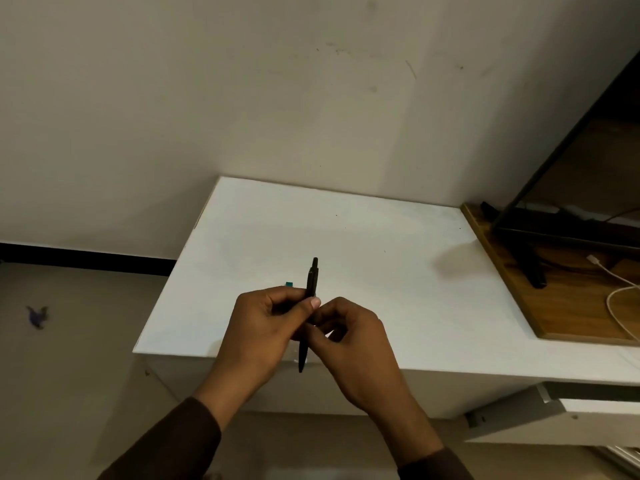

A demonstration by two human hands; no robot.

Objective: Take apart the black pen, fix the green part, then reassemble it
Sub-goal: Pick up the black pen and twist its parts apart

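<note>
black pen (310, 299): slim, all dark, clip and push-button at its upper end, near upright at frame centre above the white tabletop (346, 237) | my left hand (263, 327) pinches its middle | my right hand (349, 341) grips just below | green part (289, 284): small teal bit peeking behind my left fingers

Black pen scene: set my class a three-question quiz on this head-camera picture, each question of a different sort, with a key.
1. True or false: the black pen lies flat on the white table, untouched.
2. Which hands grip the pen? A) only the left hand B) only the right hand C) both
3. Fill in: a small ____-coloured piece peeks out just beyond the left hand's fingers.

Key: 1 false, it is held above the table's near edge; 2 C; 3 green.
</note>
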